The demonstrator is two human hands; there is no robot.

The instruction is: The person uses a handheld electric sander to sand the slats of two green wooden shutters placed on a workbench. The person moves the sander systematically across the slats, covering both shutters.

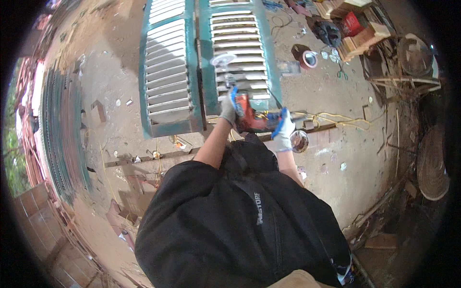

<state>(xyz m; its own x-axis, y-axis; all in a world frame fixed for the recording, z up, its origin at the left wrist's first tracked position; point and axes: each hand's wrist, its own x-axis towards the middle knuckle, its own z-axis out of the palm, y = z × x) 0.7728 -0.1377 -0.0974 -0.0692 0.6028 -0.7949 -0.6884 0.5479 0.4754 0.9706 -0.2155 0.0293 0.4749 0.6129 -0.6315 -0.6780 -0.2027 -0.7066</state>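
While left hand point(228, 108) and right hand point(285, 128) clasp a red tool point(249, 115), dusty floor point(345, 182) spreads beneath. Green shutters point(168, 86) lie ahead, yellow cord point(346, 124) rightward.

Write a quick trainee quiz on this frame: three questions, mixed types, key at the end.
1. Multiple choice: in the picture, where does the stack of long strips lie relative to the louvred panels?
A) to their left
B) to their right
C) on top of them

2. True or false: both of the wearer's hands are bare.

3. Fill in: between the left hand and the right hand is a power tool whose body is mainly ____.

Key:
1. A.
2. False; both hands wear gloves with blue on the fingers.
3. Red.
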